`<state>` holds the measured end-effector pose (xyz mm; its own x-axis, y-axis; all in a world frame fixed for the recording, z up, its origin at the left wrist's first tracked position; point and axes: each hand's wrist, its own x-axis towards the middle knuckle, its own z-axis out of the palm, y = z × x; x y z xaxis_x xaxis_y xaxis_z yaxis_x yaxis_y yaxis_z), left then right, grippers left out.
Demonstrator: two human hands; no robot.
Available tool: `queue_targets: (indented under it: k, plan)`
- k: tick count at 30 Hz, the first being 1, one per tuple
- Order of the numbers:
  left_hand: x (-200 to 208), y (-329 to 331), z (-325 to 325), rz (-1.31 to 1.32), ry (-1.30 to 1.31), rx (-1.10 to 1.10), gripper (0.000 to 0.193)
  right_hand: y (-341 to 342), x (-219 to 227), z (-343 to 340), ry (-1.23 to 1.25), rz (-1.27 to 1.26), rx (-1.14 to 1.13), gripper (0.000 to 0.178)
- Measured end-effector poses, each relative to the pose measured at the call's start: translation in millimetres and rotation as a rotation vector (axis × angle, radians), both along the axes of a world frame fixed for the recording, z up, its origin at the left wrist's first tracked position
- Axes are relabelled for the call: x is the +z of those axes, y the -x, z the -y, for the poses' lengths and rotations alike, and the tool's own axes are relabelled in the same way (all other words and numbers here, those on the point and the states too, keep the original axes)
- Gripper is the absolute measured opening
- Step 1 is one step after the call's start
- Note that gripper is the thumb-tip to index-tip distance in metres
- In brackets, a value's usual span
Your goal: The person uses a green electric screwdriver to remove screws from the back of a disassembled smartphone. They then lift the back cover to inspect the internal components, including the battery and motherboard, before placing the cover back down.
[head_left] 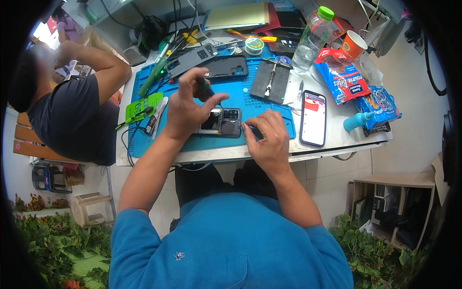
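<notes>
An opened phone [231, 127] lies on the blue work mat [183, 147], its back off and its inside parts and camera block showing. Over its left part is my left hand [190, 108], closed around a dark-handled screwdriver [205, 86]. The driver slants down toward the phone's upper edge; whether the tip touches cannot be made out. My right hand [269, 142] rests at the phone's right edge with its fingers curled and thumb and forefinger close together. Anything small between them is hidden.
Behind the phone lie a black phone shell [226, 67], a grey phone cover [204, 54] and a clamp holder [270, 81]. To the right are a lit smartphone [313, 118], a water bottle [313, 43], snack packets [339, 77] and a blue dropper bottle [355, 121]. A person [72, 106] sits at left.
</notes>
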<state>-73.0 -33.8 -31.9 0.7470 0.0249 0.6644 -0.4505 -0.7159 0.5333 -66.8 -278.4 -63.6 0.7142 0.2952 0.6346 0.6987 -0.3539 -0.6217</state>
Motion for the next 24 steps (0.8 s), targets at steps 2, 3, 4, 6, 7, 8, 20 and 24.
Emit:
queue_targets:
  k: [2,3,4,6,7,8,20,24]
  plan:
    - [4,-1,-8,0.065,-0.122,-0.17,0.066,0,0,0,0.001,-0.003,-0.003,0.012]
    - [11,-1,-10,0.098,-0.186,-0.253,0.064,0,0,0,0.002,-0.003,0.0,0.012]
    - [22,0,-11,-0.01,-0.171,-0.283,0.057,0,0,0,0.005,-0.003,-0.001,0.012]
    - [51,2,-10,-0.223,-0.14,-0.346,0.044,0,1,2,-0.006,-0.011,0.001,0.012]
    - [64,1,-9,-0.262,-0.196,-0.341,0.038,0,2,1,-0.013,-0.014,0.008,0.012]
    - [77,-1,-8,-0.3,-0.252,-0.336,0.033,0,2,1,-0.016,-0.019,0.009,0.013]
    - [101,-18,-6,-0.412,-0.595,-0.164,0.046,0,4,1,-0.021,-0.024,0.015,0.013]
    - [107,-14,-5,-0.407,-0.537,-0.238,0.042,0,3,1,-0.019,-0.017,0.007,0.013]
